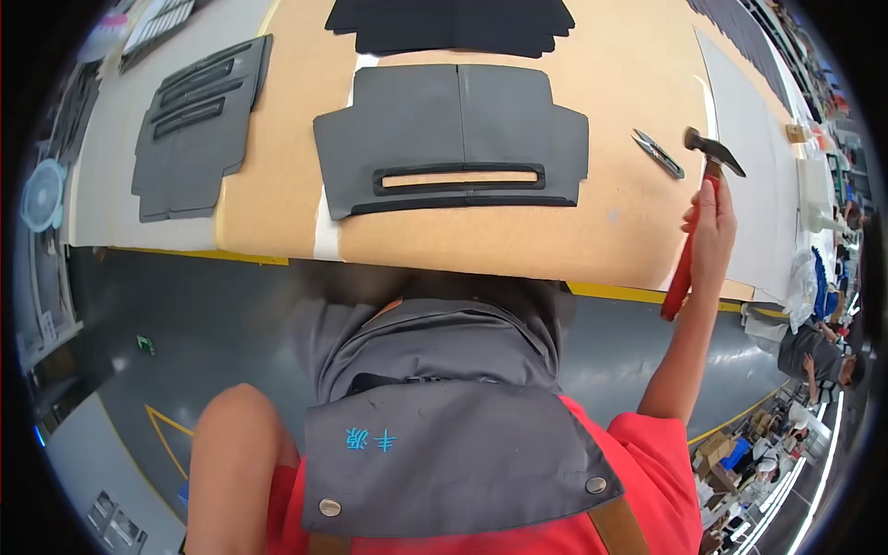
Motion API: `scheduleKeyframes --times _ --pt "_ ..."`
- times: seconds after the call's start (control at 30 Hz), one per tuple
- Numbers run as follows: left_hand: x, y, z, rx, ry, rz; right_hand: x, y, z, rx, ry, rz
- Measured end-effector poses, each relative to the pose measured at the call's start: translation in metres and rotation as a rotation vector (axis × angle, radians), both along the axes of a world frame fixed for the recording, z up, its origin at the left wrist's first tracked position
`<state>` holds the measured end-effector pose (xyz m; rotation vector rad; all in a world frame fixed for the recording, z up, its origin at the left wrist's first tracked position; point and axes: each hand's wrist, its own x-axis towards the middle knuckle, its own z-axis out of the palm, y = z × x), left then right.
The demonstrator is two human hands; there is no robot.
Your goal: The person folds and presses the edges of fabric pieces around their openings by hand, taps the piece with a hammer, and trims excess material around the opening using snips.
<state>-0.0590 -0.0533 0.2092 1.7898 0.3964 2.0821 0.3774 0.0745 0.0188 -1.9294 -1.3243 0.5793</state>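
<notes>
1. My right hand (712,222) has its fingers wrapped around the red handle of a claw hammer (683,268), gripping it partway up.
2. The hammer is at the right side of the counter (277,199), its metal head at the far end over the surface and its handle's end out past the front edge; I can't tell whether the head touches anything.
3. My left hand is out of view, so I can't tell how its fingers stand; only my bent left arm (231,444) shows.
4. Just left of the hammer head lies a pair of thread snips (659,154), tips pointing away from me.
5. In front of me, a grey notched panel (407,120) lies flat, with a black-rimmed slot through which the brown surface shows.
6. Beyond it sit dark panels (453,26), piled together.
7. To the left, near the front edge, are grey slotted panels (236,129), overlapping.
8. For containers, cardboard boxes (712,453) crowd the background at lower right, with a blue bin (737,453) among them; their contents are too small to make out.
9. A co-worker (809,356) is farther off at the right.
</notes>
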Motion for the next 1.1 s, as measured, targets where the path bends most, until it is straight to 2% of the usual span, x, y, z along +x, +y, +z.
scheduleKeyframes --times 0.03,0.1,0.13,0.17,0.2,0.23,0.27,0.33,0.43,0.5,0.57,0.63,0.67,0.73,0.77,0.8,0.83,1.0,1.1 --pt "-0.005 -0.002 -0.008 0.019 -0.018 0.005 0.018 0.003 -0.002 -0.055 -0.008 -0.081" --pt "-0.018 0.010 -0.033 -0.027 -0.126 0.042 0.071 0.009 -0.024 -0.092 -0.782 0.039" --pt "-0.021 0.020 -0.053 -0.095 -0.185 0.076 0.060 0.004 -0.016 0.024 -0.870 0.075" --pt "-0.026 0.029 -0.077 -0.258 -0.120 0.129 0.030 0.001 -0.001 0.152 -0.956 0.115" --pt "-0.043 0.037 -0.103 -0.487 0.271 0.196 -0.001 -0.005 0.010 0.276 -1.039 0.157" --pt "-0.029 0.047 -0.133 -0.624 0.563 0.397 -0.029 -0.011 0.012 0.298 -0.883 0.327" --pt "-0.031 0.055 -0.149 -0.582 0.883 0.374 -0.060 -0.019 0.019 0.227 -0.660 0.555" --pt "-0.020 0.060 -0.179 -0.578 1.103 0.380 -0.101 -0.031 0.009 0.244 -0.595 0.872" --pt "-0.036 0.043 -0.208 -0.581 1.306 0.336 -0.109 -0.050 -0.017 0.213 -0.621 0.985" --pt "-0.054 0.021 -0.231 -0.422 1.273 0.361 -0.095 -0.074 -0.036 0.335 -0.617 1.034" --pt "-0.064 0.005 -0.224 -0.416 1.255 0.271 -0.088 -0.087 -0.039 0.412 -0.553 1.059" --pt "-0.052 0.015 -0.185 -0.504 1.120 0.292 -0.089 -0.086 -0.002 0.385 -0.428 1.078" --pt "-0.045 0.016 -0.160 -0.558 1.053 0.289 -0.096 -0.075 0.022 0.329 -0.236 0.945" --pt "-0.043 0.033 -0.127 -0.815 0.742 0.239 -0.111 -0.049 0.071 0.115 0.131 0.706" --pt "-0.039 0.041 -0.116 -1.065 0.441 0.196 -0.114 -0.031 0.085 -0.012 0.298 0.605" --pt "-0.044 0.055 -0.107 -1.260 0.399 0.172 -0.114 -0.012 0.085 -0.086 0.274 0.580" --pt "-0.046 0.075 -0.117 -1.288 0.279 0.114 -0.115 0.008 0.084 -0.157 0.250 0.556" --pt "-0.040 0.127 -0.164 -1.346 0.035 -0.026 -0.130 0.060 0.023 -0.284 0.649 0.543" --pt "-0.048 0.139 -0.193 -1.401 0.037 -0.058 -0.132 0.069 0.002 -0.269 0.692 0.524"
